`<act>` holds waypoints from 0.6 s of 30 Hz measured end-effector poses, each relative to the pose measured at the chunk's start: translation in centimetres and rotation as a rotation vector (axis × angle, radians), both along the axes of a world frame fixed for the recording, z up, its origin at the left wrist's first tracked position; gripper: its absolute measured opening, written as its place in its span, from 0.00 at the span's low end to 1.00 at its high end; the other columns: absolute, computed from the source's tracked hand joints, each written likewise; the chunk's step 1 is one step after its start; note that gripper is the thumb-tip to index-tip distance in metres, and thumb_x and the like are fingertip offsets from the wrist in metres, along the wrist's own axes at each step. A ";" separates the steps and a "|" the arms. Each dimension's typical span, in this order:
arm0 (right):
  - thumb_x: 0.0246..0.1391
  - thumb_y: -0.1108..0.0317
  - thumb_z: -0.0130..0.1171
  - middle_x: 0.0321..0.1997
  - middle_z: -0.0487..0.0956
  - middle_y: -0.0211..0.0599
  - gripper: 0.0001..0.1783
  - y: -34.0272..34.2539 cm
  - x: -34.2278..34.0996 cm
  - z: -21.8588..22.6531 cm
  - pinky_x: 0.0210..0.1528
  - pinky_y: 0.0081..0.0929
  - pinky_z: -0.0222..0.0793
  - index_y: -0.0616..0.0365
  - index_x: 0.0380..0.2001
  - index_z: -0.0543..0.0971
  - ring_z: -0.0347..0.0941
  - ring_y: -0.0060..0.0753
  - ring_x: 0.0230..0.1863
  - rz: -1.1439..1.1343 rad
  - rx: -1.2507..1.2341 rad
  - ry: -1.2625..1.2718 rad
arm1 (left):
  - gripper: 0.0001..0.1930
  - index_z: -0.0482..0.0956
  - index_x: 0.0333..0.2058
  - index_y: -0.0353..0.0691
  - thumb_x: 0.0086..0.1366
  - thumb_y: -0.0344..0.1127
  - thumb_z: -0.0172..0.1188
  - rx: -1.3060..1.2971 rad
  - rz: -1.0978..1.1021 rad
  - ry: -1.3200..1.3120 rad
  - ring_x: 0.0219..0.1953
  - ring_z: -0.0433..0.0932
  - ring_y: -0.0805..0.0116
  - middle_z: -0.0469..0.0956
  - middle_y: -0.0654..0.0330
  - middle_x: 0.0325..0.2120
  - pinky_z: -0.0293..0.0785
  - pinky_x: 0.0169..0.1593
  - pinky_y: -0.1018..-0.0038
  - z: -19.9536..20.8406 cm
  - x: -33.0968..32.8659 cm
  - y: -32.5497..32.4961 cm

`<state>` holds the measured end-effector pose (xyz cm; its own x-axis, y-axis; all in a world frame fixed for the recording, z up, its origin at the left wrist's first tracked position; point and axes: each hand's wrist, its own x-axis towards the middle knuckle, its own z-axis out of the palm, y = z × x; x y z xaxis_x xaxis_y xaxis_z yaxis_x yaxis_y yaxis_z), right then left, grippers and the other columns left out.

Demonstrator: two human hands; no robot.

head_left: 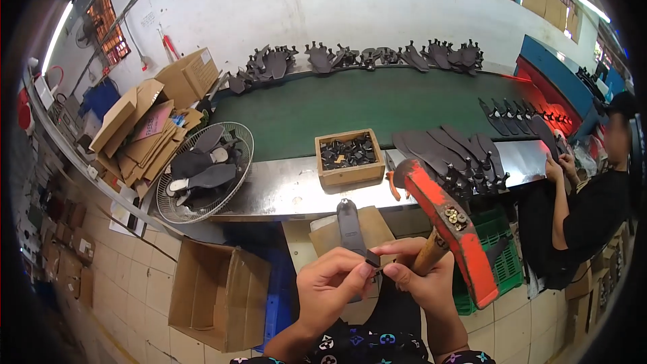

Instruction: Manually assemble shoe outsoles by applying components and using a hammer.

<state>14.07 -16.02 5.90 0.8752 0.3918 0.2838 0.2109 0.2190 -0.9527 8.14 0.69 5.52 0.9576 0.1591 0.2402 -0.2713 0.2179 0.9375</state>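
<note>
Whitewashed wall (377, 13) behind a long green conveyor belt (350, 111) edged by a steel bench (283, 192); a barred window (108, 23) glows orange at upper left, a strip light (57, 37) beside it, another strip light (593, 8) at upper right. Floor of pale tiles (135, 283), with an open carton (212, 293) standing on it and flattened cardboard (145, 128) heaped at the left. Blue machine (556, 81) with a red glow at the belt's right end; green crate (502, 256) under the bench.
</note>
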 end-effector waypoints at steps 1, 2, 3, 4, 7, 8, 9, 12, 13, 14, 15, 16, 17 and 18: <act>0.54 0.72 0.68 0.40 0.84 0.42 0.14 0.2 -0.1 -0.3 0.22 0.12 0.62 0.65 0.43 0.81 0.68 0.12 0.22 0.003 -0.011 0.002 | 0.03 0.82 0.35 0.29 0.65 0.24 0.62 0.157 0.087 -0.059 0.29 0.78 0.74 0.79 0.57 0.32 0.75 0.28 0.80 -0.2 -0.1 0.2; 0.53 0.72 0.69 0.43 0.84 0.43 0.15 0.3 -0.1 -0.8 0.24 0.12 0.62 0.65 0.44 0.81 0.68 0.12 0.24 0.024 -0.015 -0.022 | 0.03 0.82 0.35 0.29 0.65 0.24 0.62 0.146 0.087 -0.056 0.29 0.78 0.74 0.79 0.57 0.32 0.75 0.28 0.80 -0.3 -0.2 0.3; 0.53 0.72 0.69 0.46 0.83 0.44 0.16 0.4 -0.1 -1.1 0.26 0.12 0.63 0.65 0.44 0.81 0.69 0.12 0.26 0.047 -0.019 -0.045 | 0.03 0.83 0.35 0.29 0.63 0.23 0.64 0.285 0.158 -0.122 0.29 0.78 0.74 0.80 0.56 0.31 0.75 0.29 0.80 -0.3 -0.2 0.4; 0.53 0.72 0.69 0.46 0.83 0.44 0.16 0.6 0.0 -1.2 0.26 0.12 0.63 0.65 0.44 0.81 0.69 0.12 0.26 0.048 -0.029 -0.042 | 0.04 0.83 0.35 0.30 0.60 0.22 0.67 0.425 0.228 -0.186 0.29 0.78 0.75 0.80 0.56 0.31 0.75 0.29 0.80 -0.4 -0.1 0.5; 0.52 0.73 0.70 0.49 0.81 0.45 0.16 1.3 0.5 -1.3 0.29 0.12 0.63 0.64 0.44 0.81 0.69 0.13 0.28 0.061 -0.037 -0.080 | 0.08 0.83 0.33 0.30 0.54 0.21 0.70 0.673 0.425 -0.346 0.27 0.79 0.69 0.80 0.55 0.31 0.76 0.29 0.76 -0.3 -0.1 0.3; 0.51 0.74 0.69 0.48 0.81 0.45 0.16 1.3 0.7 -1.3 0.30 0.12 0.63 0.64 0.44 0.81 0.69 0.13 0.29 0.061 -0.048 -0.072 | 0.08 0.83 0.33 0.30 0.54 0.21 0.70 0.665 0.425 -0.340 0.27 0.79 0.69 0.80 0.55 0.31 0.76 0.29 0.76 -0.5 0.2 0.4; 0.51 0.75 0.69 0.48 0.81 0.45 0.16 1.4 0.9 -1.4 0.31 0.12 0.64 0.64 0.45 0.81 0.70 0.14 0.30 0.061 -0.059 -0.063 | 0.10 0.83 0.35 0.31 0.52 0.21 0.70 0.733 0.424 -0.392 0.28 0.80 0.67 0.80 0.54 0.31 0.76 0.30 0.76 -0.7 0.5 0.7; 0.52 0.77 0.67 0.47 0.80 0.44 0.15 1.8 1.7 -2.0 0.34 0.14 0.66 0.64 0.45 0.80 0.72 0.16 0.33 0.059 -0.069 -0.086 | 0.14 0.83 0.40 0.29 0.52 0.21 0.70 0.858 0.432 -0.479 0.30 0.80 0.61 0.79 0.54 0.32 0.79 0.33 0.72 -1.8 1.5 1.5; 0.52 0.77 0.67 0.47 0.80 0.44 0.15 1.7 2.2 -2.7 0.34 0.14 0.66 0.64 0.45 0.80 0.72 0.16 0.33 0.063 -0.069 -0.085 | 0.15 0.82 0.41 0.30 0.52 0.21 0.71 0.867 0.389 -0.460 0.32 0.81 0.61 0.79 0.54 0.33 0.79 0.34 0.72 -2.2 2.0 1.9; 0.53 0.77 0.66 0.48 0.80 0.43 0.15 1.5 2.7 -3.8 0.36 0.15 0.67 0.64 0.45 0.80 0.72 0.17 0.35 0.020 -0.120 -0.085 | 0.16 0.82 0.42 0.30 0.52 0.22 0.71 0.876 0.346 -0.443 0.33 0.81 0.61 0.79 0.55 0.34 0.79 0.34 0.72 -2.7 2.6 2.4; 0.53 0.78 0.64 0.48 0.80 0.42 0.14 1.0 3.5 -4.5 0.37 0.16 0.69 0.65 0.45 0.80 0.73 0.19 0.37 -0.043 -0.177 -0.093 | 0.18 0.81 0.43 0.31 0.54 0.29 0.72 0.871 0.329 -0.354 0.37 0.81 0.55 0.80 0.53 0.36 0.79 0.40 0.66 -3.3 3.7 2.6; 0.53 0.78 0.64 0.48 0.80 0.42 0.14 1.3 4.5 -5.1 0.37 0.16 0.69 0.65 0.45 0.80 0.73 0.19 0.37 -0.041 -0.172 -0.095 | 0.18 0.81 0.43 0.31 0.54 0.29 0.72 0.876 0.331 -0.356 0.37 0.81 0.55 0.80 0.53 0.36 0.79 0.40 0.66 -4.5 5.0 3.4; 0.53 0.78 0.64 0.46 0.81 0.41 0.15 1.7 5.4 -5.3 0.40 0.19 0.71 0.65 0.45 0.81 0.76 0.21 0.38 -0.064 -0.160 -0.105 | 0.19 0.81 0.44 0.32 0.54 0.34 0.72 0.915 0.434 -0.197 0.38 0.81 0.51 0.80 0.51 0.39 0.78 0.43 0.64 -5.8 6.5 4.3; 0.52 0.78 0.64 0.44 0.83 0.40 0.16 2.3 6.2 -5.4 0.42 0.21 0.74 0.66 0.46 0.81 0.79 0.23 0.39 -0.080 -0.146 -0.114 | 0.21 0.81 0.44 0.32 0.55 0.38 0.72 0.951 0.543 -0.032 0.39 0.80 0.47 0.80 0.50 0.41 0.77 0.46 0.61 -7.2 7.9 5.3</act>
